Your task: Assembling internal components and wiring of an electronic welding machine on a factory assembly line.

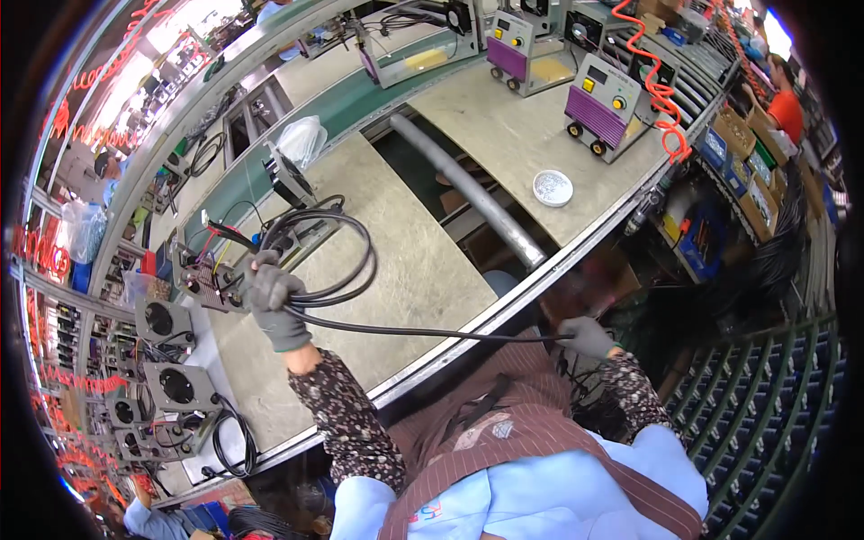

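Observation:
My left hand, in a grey glove, is closed around a black cable over the metal work board. Loops of this cable hang to the right of the hand, above the board. A taut length runs across the bench edge to my right hand, also gloved, whose fingers pinch it in front of my apron. Behind the left hand stands an opened machine unit with a black back panel. Red, yellow and black wires come out near it. The cable's join to the unit is partly hidden by the glove.
Grey machines with purple fronts stand on the far right board. A white dish of small parts sits near the bench edge. A metal roller spans the gap between boards. Fan panels line the left; a dark green rack stands right.

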### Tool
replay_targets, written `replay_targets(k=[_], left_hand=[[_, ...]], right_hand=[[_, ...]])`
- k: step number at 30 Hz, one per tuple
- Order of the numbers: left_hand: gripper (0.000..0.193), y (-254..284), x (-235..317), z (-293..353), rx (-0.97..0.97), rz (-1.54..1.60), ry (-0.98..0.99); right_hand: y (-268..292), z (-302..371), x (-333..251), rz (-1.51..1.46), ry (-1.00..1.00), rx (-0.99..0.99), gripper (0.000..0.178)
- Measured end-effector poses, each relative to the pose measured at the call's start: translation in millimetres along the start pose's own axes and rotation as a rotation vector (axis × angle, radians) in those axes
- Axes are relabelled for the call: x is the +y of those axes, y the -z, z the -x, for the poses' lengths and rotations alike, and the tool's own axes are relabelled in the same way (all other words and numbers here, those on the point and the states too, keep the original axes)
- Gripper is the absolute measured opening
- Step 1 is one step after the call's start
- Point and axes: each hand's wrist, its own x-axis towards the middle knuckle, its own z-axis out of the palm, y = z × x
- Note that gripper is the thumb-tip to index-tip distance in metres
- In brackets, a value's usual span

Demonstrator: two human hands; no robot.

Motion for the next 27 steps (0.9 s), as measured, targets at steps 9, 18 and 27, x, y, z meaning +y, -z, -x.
replay_targets(k=[9,18,27], left_hand=[[0.033,9,3,5,-0.090,-0.109,0.152],[0.061,23,-96,7,0.114,-0.497,0.387],[0.019,25,-58,20,0.311,-0.668,0.125]], right_hand=[[125,83,56,-1.322,-0.318,0.052,0.019],[62,-64,-254,-1.389,0.294,0.097,0.023],[-29,-7,-312,-0.152,0.588,-0.005,0.032]])
